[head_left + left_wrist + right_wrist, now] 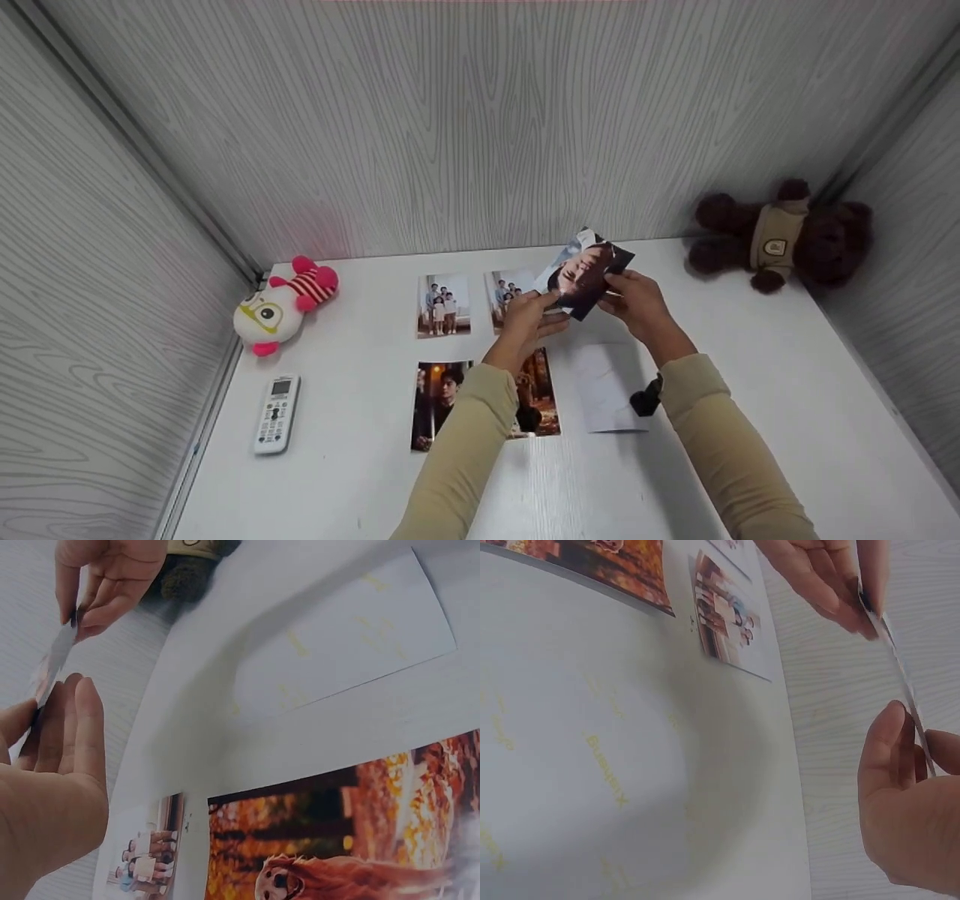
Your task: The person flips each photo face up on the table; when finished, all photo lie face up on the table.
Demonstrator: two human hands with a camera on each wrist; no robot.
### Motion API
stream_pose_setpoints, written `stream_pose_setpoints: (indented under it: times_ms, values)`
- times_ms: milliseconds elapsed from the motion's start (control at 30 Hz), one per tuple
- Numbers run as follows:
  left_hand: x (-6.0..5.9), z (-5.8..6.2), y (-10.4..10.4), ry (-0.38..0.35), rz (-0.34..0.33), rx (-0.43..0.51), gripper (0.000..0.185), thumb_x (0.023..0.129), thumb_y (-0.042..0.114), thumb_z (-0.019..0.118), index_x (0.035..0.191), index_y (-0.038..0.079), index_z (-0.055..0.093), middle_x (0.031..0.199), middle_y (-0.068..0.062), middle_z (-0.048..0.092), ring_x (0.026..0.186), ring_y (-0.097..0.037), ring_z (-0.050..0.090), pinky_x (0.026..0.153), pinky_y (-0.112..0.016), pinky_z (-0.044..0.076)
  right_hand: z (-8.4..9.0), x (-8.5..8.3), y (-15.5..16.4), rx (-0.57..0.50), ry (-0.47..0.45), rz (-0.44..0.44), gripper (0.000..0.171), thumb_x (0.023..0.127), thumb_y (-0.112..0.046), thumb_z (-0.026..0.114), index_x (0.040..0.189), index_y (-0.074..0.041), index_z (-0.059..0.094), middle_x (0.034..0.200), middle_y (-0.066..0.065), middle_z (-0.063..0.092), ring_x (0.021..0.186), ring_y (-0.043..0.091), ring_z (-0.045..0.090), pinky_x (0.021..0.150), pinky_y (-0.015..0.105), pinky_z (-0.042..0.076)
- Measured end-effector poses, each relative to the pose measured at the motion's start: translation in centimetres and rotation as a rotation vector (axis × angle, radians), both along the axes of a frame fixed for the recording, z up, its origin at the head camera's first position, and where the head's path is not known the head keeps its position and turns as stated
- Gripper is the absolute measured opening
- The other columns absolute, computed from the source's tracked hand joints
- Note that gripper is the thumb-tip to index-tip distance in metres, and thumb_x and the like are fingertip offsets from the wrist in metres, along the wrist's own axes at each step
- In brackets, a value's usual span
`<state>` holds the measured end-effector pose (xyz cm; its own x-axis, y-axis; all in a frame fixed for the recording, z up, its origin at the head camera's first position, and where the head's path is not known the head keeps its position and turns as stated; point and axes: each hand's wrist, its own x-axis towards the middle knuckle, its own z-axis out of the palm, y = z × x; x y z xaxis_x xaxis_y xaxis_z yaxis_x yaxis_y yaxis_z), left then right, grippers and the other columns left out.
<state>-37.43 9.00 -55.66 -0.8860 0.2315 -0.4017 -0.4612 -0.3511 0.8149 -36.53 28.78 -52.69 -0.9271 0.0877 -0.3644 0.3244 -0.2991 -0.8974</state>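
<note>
Both hands hold one photo print (pixel 585 270) of a person, raised and tilted above the back of the table. My left hand (pixel 527 322) pinches its lower left edge between thumb and fingers; my right hand (pixel 637 301) pinches the opposite edge. Seen edge-on in the right wrist view, the held print (pixel 900 671) is thin, spanning from one hand to the other. Under the left forearm lies a dog photo (pixel 322 840) with autumn leaves, partly covered. Below the right hand, a photo lies face down, its white back (pixel 607 390) showing faint yellow lettering.
Two family photos lie at the back, one (pixel 444 306) at left, the other (pixel 502 292) partly behind the left hand. A dark portrait photo (pixel 435 401) lies nearer. At left are a striped plush toy (pixel 289 304) and a white remote control (pixel 277 416); a brown teddy bear (pixel 780 236) lies back right.
</note>
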Motion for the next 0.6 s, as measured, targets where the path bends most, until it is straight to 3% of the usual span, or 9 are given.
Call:
stream_pose_setpoints:
  times_ms: [100,167,267,400,500,600]
  values:
    - [0.0,0.1,-0.6,0.027,-0.033,-0.074,0.046,0.098,0.019,0.068,0.136,-0.004,0.055,0.118,-0.018,0.072,0.078,-0.021,0.076,0.079,-0.037,0.064,0.2,0.3,0.4,-0.001,0.015,0.017,0.02,0.107,-0.019,0.052,0.122,-0.006,0.052,0.093,0.0,0.066,0.077,0.01,0.07,0.071,0.021,0.059]
    - [-0.1,0.1,-1.1,0.044,-0.058,-0.125,0.049,0.098,0.021,0.068,0.137,-0.004,0.054,0.117,-0.018,0.073,0.077,-0.02,0.076,0.077,-0.036,0.064,0.4,0.6,0.9,-0.02,0.022,0.026,0.02,0.107,-0.021,0.052,0.121,-0.008,0.053,0.092,0.0,0.067,0.077,0.011,0.071,0.072,0.022,0.06]
    - [-0.4,0.3,-1.6,0.068,-0.12,-0.186,0.037,0.097,0.021,0.069,0.125,-0.003,0.063,0.112,-0.014,0.073,0.079,-0.024,0.076,0.076,-0.037,0.064,0.9,0.9,1.9,-0.024,0.016,0.035,0.022,0.107,-0.029,0.052,0.116,-0.009,0.054,0.09,-0.001,0.064,0.073,0.011,0.069,0.071,0.023,0.06]
    - [-0.7,0.7,-2.2,0.099,-0.233,-0.242,0.016,0.097,0.021,0.069,0.096,0.006,0.068,0.101,-0.009,0.071,0.083,-0.028,0.076,0.086,-0.046,0.062,1.4,1.2,3.2,0.04,0.003,0.066,0.027,0.106,-0.034,0.053,0.117,-0.009,0.055,0.093,-0.001,0.057,0.071,0.009,0.065,0.069,0.023,0.058]
    - [-0.9,1.0,-2.4,0.112,-0.264,-0.252,0.014,0.097,0.022,0.068,0.094,0.008,0.068,0.096,-0.007,0.068,0.075,-0.023,0.074,0.091,-0.049,0.06,1.5,1.4,3.7,0.081,0.006,0.111,0.027,0.106,-0.026,0.054,0.126,-0.007,0.053,0.097,-0.001,0.057,0.075,0.008,0.065,0.07,0.022,0.058]
    - [-0.9,1.1,-2.5,0.113,-0.232,-0.251,0.02,0.097,0.021,0.068,0.108,0.004,0.067,0.1,-0.008,0.068,0.066,-0.018,0.069,0.084,-0.045,0.063,1.5,1.5,4.0,0.097,0.006,0.143,0.031,0.106,-0.017,0.054,0.133,-0.003,0.05,0.094,-0.002,0.061,0.077,0.007,0.066,0.071,0.022,0.058]
